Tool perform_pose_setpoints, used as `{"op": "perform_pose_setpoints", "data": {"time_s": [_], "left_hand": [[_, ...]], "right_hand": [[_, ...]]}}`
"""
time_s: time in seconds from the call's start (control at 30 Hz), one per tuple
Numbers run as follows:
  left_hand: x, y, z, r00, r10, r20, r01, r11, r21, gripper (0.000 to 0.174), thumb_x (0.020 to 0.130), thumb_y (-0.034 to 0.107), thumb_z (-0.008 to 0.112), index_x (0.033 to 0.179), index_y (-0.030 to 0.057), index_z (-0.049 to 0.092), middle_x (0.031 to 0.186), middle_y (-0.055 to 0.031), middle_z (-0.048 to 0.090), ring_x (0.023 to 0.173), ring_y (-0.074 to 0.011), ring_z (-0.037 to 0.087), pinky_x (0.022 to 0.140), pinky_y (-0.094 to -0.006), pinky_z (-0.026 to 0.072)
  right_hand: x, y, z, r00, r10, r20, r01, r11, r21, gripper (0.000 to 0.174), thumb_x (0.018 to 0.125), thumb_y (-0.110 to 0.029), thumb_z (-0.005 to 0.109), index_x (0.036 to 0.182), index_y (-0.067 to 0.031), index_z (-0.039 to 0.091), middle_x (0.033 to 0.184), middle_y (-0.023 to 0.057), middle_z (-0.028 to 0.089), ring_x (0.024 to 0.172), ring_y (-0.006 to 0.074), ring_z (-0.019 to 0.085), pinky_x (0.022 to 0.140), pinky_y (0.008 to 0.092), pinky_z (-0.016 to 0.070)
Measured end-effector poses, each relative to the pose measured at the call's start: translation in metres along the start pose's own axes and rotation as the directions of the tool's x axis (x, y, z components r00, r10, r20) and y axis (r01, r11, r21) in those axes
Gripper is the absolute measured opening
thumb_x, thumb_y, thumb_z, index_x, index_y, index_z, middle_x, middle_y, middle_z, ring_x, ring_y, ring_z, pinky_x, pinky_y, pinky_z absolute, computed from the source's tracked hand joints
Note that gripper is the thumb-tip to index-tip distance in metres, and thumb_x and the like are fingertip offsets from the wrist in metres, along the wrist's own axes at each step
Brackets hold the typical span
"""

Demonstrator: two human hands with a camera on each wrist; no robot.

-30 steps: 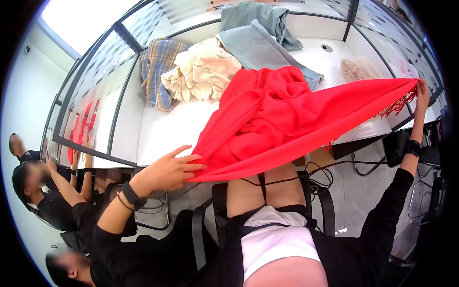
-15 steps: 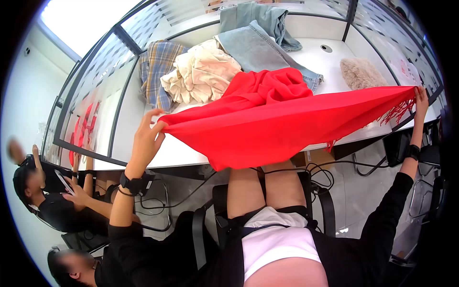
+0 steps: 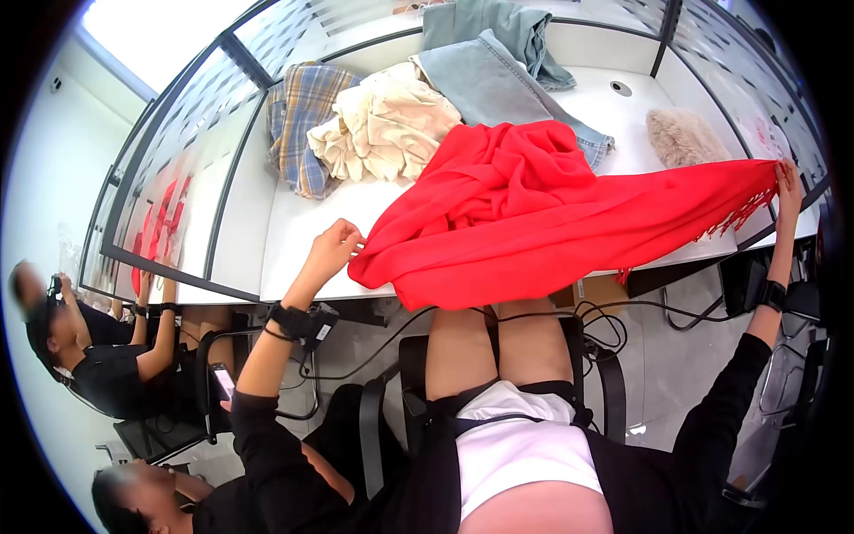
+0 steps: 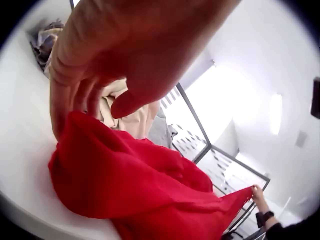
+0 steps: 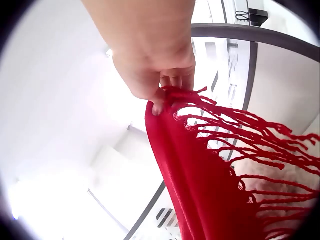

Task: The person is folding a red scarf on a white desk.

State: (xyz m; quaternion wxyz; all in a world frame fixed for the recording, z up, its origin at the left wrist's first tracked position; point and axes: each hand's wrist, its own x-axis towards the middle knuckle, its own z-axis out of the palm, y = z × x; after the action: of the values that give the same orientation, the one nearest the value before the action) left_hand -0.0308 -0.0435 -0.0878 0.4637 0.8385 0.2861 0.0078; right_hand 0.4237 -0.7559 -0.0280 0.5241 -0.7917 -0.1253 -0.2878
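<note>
Pinching the scarf [image 3: 516, 222] near three o'clock was the right hand [image 3: 788, 189]; near nine, the left hand [image 3: 333, 249], thumb and fingers loosely apart, touched its edge.

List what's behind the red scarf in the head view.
Behind the scarf: plaid cloth, cream cloth, denim and a fluffy beige item. The scarf overlaps the denim's near edge; whatever lies under its folds is hidden.

The left arm [image 3: 269, 360] reaches forward, the left hand [image 3: 333, 250] turned inward, its fingers pointing downward, gently bent, and its thumb apart from them; the right arm [image 3: 762, 327] stretches well out to the side, the right hand [image 3: 789, 187] pinching between thumb and fingers
</note>
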Motion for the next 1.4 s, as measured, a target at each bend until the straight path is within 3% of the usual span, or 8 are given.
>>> {"op": "perform_pose_setpoints", "data": {"time_s": [0.1, 0.3, 0.6, 0.73, 0.87, 0.93, 1.33, 1.4], "left_hand": [[0.004, 0.006, 0.005, 0.996, -0.087, -0.025, 0.087, 0.996, -0.009, 0.033, 0.087, 0.030, 0.058, 0.099, -0.0012, 0.055, 0.086, -0.0096, 0.063, 0.077, -0.0159, 0.059, 0.066, -0.0278, 0.0463], [0.010, 0.010, -0.004, 0.966, 0.010, 0.259, 0.003, 0.999, -0.051, 0.020, 0.085, 0.018, 0.061, 0.096, 0.0020, 0.057, 0.085, -0.0040, 0.060, 0.077, -0.0098, 0.056, 0.068, -0.0232, 0.0450], [0.011, 0.010, -0.018, 0.984, 0.004, 0.176, 0.041, 0.967, -0.250, 0.013, 0.083, 0.015, 0.063, 0.082, 0.0056, 0.054, 0.074, -0.0017, 0.059, 0.071, -0.0083, 0.055, 0.064, -0.0232, 0.0466], [0.011, 0.007, -0.043, 0.976, 0.215, -0.025, -0.209, 0.967, 0.146, 0.012, 0.081, 0.007, 0.062, 0.078, 0.0026, 0.051, 0.069, -0.0063, 0.060, 0.062, -0.0125, 0.057, 0.056, -0.0256, 0.0484], [-0.001, 0.024, -0.091, 0.859, 0.464, -0.215, -0.269, 0.768, 0.582, 0.008, 0.074, -0.005, 0.050, 0.079, 0.0010, 0.051, 0.069, -0.0124, 0.058, 0.060, -0.0231, 0.060, 0.052, -0.0309, 0.0454], [-0.006, 0.029, -0.126, 0.693, 0.702, -0.164, -0.308, 0.494, 0.813, 0.014, 0.071, -0.008, 0.045, 0.075, 0.0020, 0.054, 0.073, -0.0121, 0.060, 0.066, -0.0273, 0.061, 0.057, -0.0334, 0.0454], [-0.065, 0.009, -0.176, 0.619, 0.739, -0.265, -0.097, 0.407, 0.908, 0.051, 0.069, -0.007, 0.044, 0.118, 0.0039, 0.053, 0.118, -0.0137, 0.054, 0.093, -0.0301, 0.058, 0.079, -0.0348, 0.0460], [-0.072, -0.001, -0.174, 0.648, 0.636, -0.420, -0.066, 0.596, 0.800, 0.056, 0.068, -0.009, 0.047, 0.124, 0.0004, 0.047, 0.124, -0.0154, 0.051, 0.083, -0.0256, 0.063, 0.071, -0.0310, 0.0486]], "right_hand": [[0.000, -0.010, -0.004, 0.999, -0.020, 0.031, 0.020, 1.000, -0.007, 0.033, 0.088, -0.023, 0.059, 0.117, -0.0064, 0.054, 0.109, 0.0041, 0.059, 0.099, 0.0098, 0.054, 0.083, 0.0217, 0.0416], [-0.004, -0.014, -0.007, 0.996, -0.066, 0.059, 0.071, 0.994, -0.081, 0.032, 0.088, -0.023, 0.059, 0.115, -0.0070, 0.055, 0.108, 0.0028, 0.059, 0.097, 0.0093, 0.053, 0.083, 0.0217, 0.0413], [-0.008, -0.021, 0.005, 0.997, -0.011, 0.080, 0.021, 0.992, -0.126, 0.030, 0.088, -0.022, 0.059, 0.114, -0.0060, 0.055, 0.103, 0.0017, 0.059, 0.096, 0.0098, 0.053, 0.080, 0.0209, 0.0413], [0.010, 0.004, -0.005, 0.983, -0.064, 0.173, 0.098, 0.976, -0.195, 0.031, 0.089, -0.021, 0.057, 0.115, -0.0045, 0.053, 0.102, 0.0023, 0.059, 0.094, 0.0091, 0.054, 0.079, 0.0202, 0.0416], [0.014, -0.002, -0.006, 0.963, -0.132, 0.234, 0.197, 0.939, -0.283, 0.027, 0.091, -0.020, 0.055, 0.111, -0.0023, 0.053, 0.099, 0.0024, 0.060, 0.090, 0.0080, 0.055, 0.076, 0.0198, 0.0430], [0.015, -0.013, -0.005, 0.975, -0.063, 0.211, 0.120, 0.956, -0.268, 0.026, 0.091, -0.020, 0.054, 0.110, -0.0028, 0.053, 0.098, 0.0028, 0.060, 0.089, 0.0086, 0.055, 0.077, 0.0201, 0.0433], [-0.031, -0.040, 0.010, 0.958, -0.224, 0.181, 0.278, 0.884, -0.375, 0.021, 0.091, -0.018, 0.053, 0.109, -0.0075, 0.053, 0.088, 0.0068, 0.057, 0.082, 0.0086, 0.051, 0.078, 0.0211, 0.0414], [-0.031, -0.016, -0.003, 0.950, -0.215, 0.225, 0.271, 0.927, -0.260, 0.021, 0.091, -0.017, 0.053, 0.109, -0.0072, 0.052, 0.086, 0.0060, 0.055, 0.081, 0.0079, 0.049, 0.078, 0.0207, 0.0408]]}}
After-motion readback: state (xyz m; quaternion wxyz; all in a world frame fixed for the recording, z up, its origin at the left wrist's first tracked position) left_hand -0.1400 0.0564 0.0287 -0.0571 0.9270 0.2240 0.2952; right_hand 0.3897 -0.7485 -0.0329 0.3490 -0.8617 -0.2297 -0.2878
